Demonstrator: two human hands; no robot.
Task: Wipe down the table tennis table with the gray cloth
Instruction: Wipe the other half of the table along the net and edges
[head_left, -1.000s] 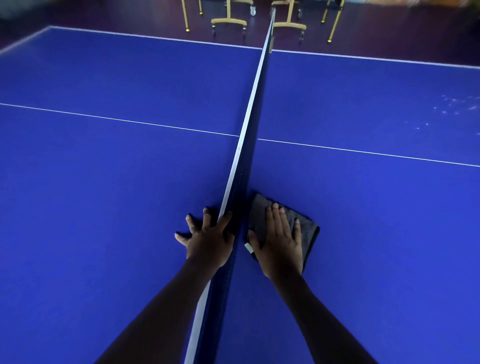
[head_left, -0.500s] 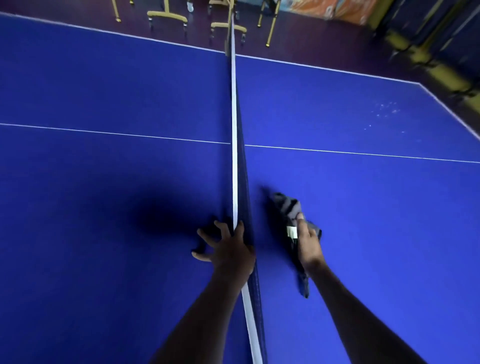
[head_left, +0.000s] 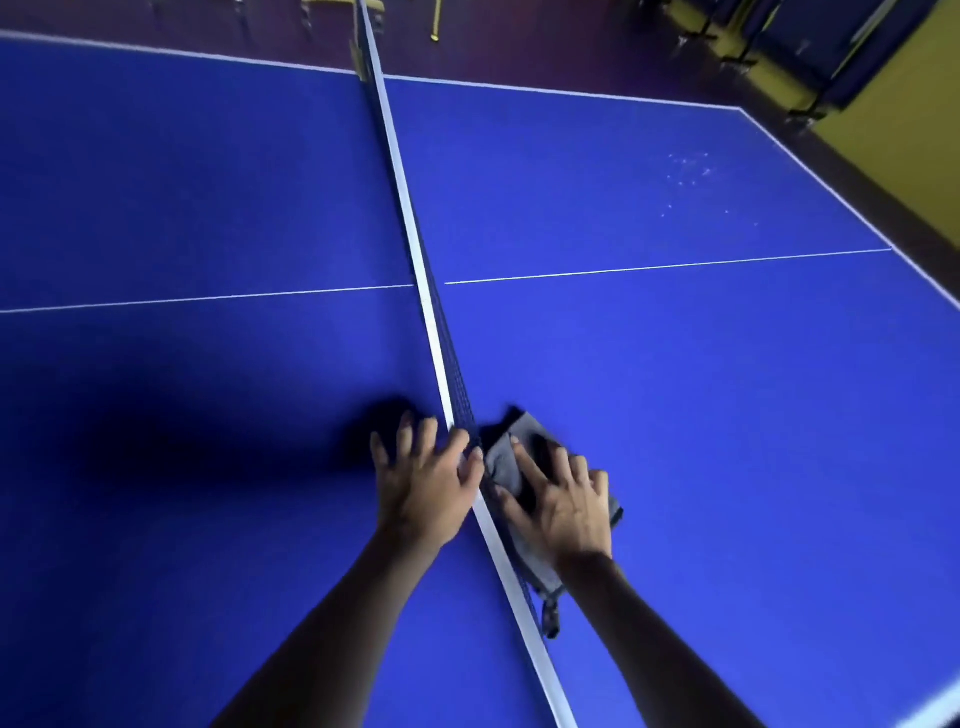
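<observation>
We press crumpled gray cloth (head_left: 511, 457) flat under spread right hand (head_left: 563, 506), just right of white-topped net (head_left: 415, 254); left hand (head_left: 423, 483), fingers spread, grips nothing. White specks (head_left: 688, 179) far right on blue bench (head_left: 727, 389) unwiped; much apparently left.

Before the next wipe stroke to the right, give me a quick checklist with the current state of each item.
1. Right hand on the cloth: ok, fingers spread flat over it.
2. Cloth flat on the table: not ok, it is bunched by the net and a corner trails toward the near edge.
3. Left hand braced: ok, it rests on the other half, fingers against the net.
4. Path to the right free of objects: ok.
5. Specks at the far right corner: not ok, not yet wiped.
6. Cloth dampness: cannot tell.
</observation>
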